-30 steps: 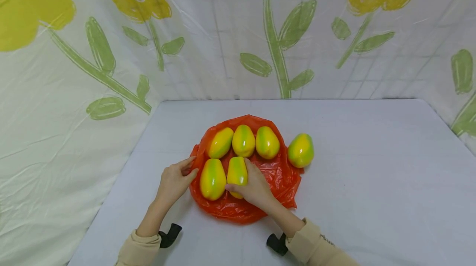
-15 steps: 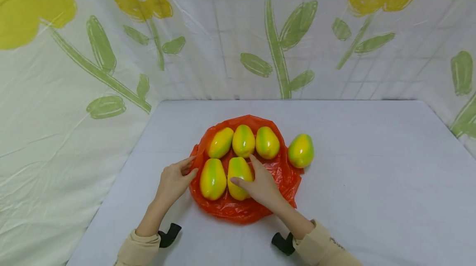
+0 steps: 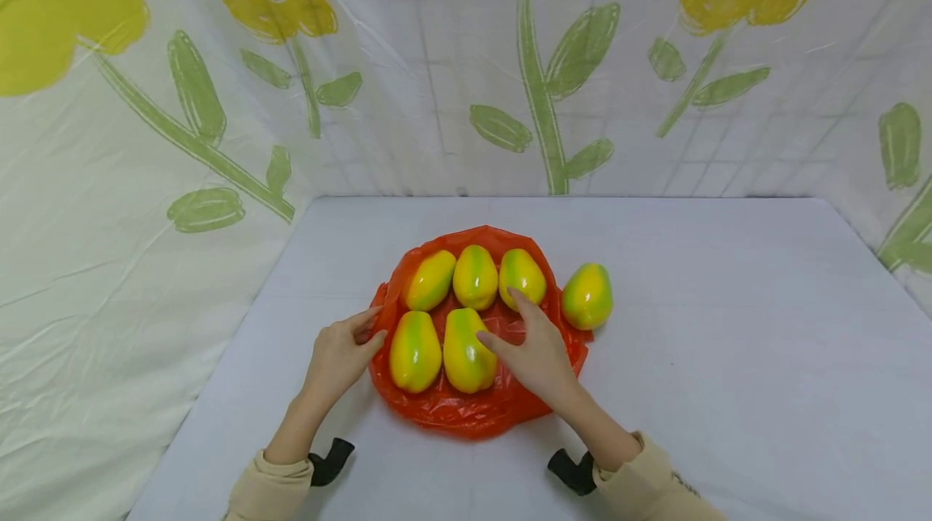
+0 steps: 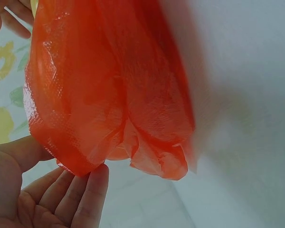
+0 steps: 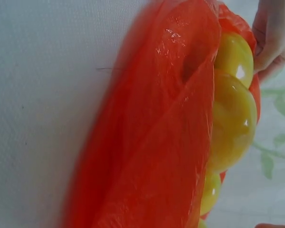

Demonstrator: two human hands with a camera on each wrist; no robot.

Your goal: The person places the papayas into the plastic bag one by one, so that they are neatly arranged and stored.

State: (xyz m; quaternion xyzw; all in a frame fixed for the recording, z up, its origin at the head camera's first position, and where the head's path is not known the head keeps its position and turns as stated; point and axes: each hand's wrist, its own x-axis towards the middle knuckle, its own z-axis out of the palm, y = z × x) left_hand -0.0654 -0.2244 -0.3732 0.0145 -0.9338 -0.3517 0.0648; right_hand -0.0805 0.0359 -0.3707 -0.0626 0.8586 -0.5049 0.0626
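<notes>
A red plastic bag (image 3: 466, 416) lies spread on the table with its mouth turned up and several glossy yellow-green papayas in it. At its left rim my left hand (image 3: 341, 359) pinches the plastic between thumb and fingers; the fingers (image 4: 92, 194) show against the edge in the left wrist view. My right hand (image 3: 539, 351) is over the bag's right part, thumb and fingers spread, holding nothing. Its thumb tip overlaps the front right papaya (image 3: 466, 359) in the head view; I cannot tell whether they touch. The front left papaya (image 3: 415, 355) lies beside that one.
Another papaya (image 3: 587, 297) lies outside the bag at its right, by the rim. Three papayas, the middle one (image 3: 476, 278) among them, form the back row inside. A white table (image 3: 728, 343) is backed by a flower-printed curtain (image 3: 408, 100). Black wrist mounts sit under both forearms.
My right hand has let go of the front right papaya and drawn back to the right, its fingers spreading. That papaya stays in the bag. The left hand has not moved.
</notes>
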